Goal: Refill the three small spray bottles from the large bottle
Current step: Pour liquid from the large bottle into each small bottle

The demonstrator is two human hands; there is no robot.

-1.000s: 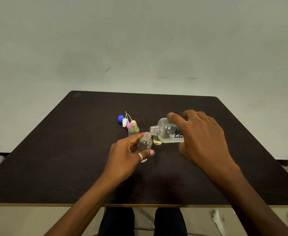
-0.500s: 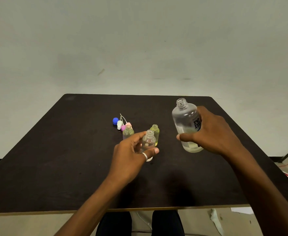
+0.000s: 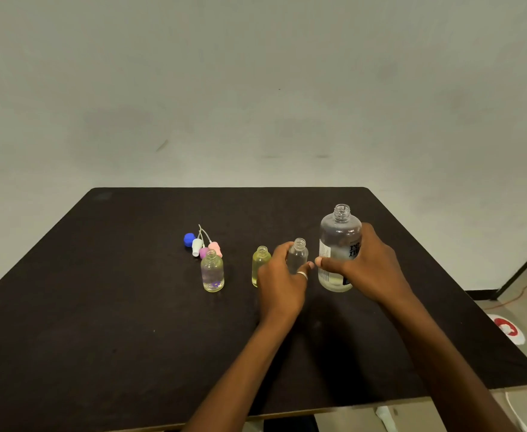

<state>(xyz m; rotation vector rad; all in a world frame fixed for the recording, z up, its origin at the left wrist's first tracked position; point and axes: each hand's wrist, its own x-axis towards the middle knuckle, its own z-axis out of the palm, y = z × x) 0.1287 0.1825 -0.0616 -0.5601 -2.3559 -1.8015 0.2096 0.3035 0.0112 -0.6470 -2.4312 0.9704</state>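
We find the large frosted clear bottle (image 3: pixel 337 241) upright and uncapped on the dark table (image 3: pixel 100 307), with the right hand (image 3: pixel 371 269) curled round its side. The left hand (image 3: pixel 281 282) grips a small clear uncapped bottle (image 3: pixel 298 255) just beside it. A small yellowish bottle (image 3: pixel 260 263) stands left of that hand. A third small bottle (image 3: pixel 212 272) stands further left, near the loose spray caps (image 3: pixel 203 244).

Small bottles (image 3: pixel 212 272) stand on the table (image 3: pixel 100 307) left of the large bottle (image 3: pixel 337 232).
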